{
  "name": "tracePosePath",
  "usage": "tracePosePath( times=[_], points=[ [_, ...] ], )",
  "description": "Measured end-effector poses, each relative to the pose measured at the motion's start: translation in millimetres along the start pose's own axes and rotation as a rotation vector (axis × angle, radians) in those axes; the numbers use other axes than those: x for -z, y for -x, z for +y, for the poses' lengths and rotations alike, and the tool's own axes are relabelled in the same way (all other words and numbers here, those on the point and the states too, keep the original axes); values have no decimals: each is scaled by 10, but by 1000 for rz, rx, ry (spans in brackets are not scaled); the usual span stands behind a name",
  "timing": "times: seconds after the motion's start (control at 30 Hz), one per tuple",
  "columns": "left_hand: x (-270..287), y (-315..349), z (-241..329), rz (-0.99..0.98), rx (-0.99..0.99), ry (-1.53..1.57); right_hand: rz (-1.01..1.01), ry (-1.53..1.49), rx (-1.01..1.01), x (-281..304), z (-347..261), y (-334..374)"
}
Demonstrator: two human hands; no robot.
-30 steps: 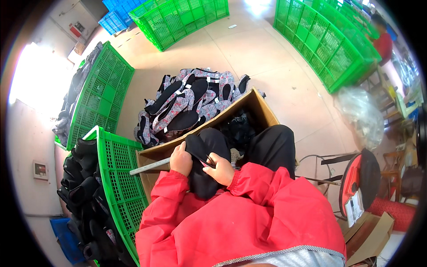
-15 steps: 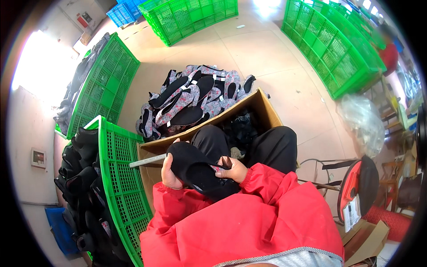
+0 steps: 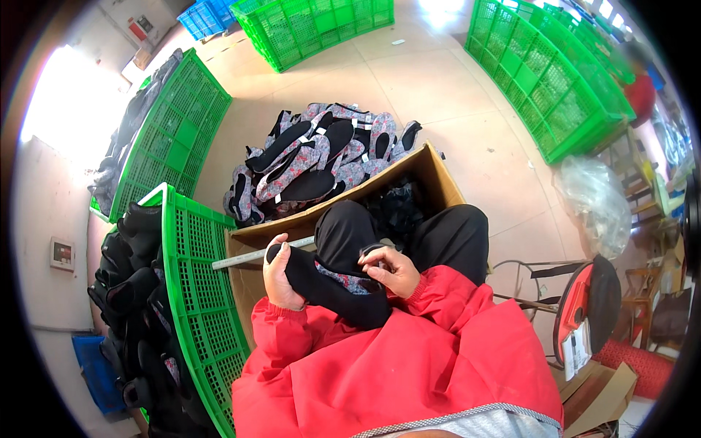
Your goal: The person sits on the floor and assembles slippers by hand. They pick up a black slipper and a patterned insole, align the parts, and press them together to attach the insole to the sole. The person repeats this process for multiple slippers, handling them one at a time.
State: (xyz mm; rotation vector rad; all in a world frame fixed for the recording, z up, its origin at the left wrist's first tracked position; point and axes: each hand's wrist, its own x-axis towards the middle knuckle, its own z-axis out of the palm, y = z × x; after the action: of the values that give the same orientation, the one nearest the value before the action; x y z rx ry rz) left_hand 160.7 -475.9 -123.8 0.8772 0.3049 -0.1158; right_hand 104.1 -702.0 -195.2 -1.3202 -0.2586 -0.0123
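Fingers of my left hand (image 3: pixel 280 283) are wrapped around one end of a black slipper (image 3: pixel 337 298), which I have above my lap with its floral lining showing. My right hand (image 3: pixel 393 270) is curled at the slipper's other end; a dark blur sits by its fingertips, and I cannot tell whether they grip anything. Beyond my knees stand a cardboard box (image 3: pixel 442 182) and, on the floor, a pile of floral slippers (image 3: pixel 310 157). A green crate (image 3: pixel 206 292) is at my left.
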Motion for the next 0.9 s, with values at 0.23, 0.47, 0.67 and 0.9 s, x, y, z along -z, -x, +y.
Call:
tracePosePath(
  times=[0.23, 0.47, 0.67, 0.9],
  points=[
    [252, -94, 63, 123, 108, 116, -269, 173, -24, 59, -486, 23],
    [100, 194, 16, -95, 25, 105, 214, 263, 74, 78, -469, 79],
    [337, 290, 174, -168, 112, -544, 261, 361, 237, 414, -411, 83],
    [502, 502, 410, -10, -68, -435, 228, 1, 78, 241, -404, -96]
  ],
)
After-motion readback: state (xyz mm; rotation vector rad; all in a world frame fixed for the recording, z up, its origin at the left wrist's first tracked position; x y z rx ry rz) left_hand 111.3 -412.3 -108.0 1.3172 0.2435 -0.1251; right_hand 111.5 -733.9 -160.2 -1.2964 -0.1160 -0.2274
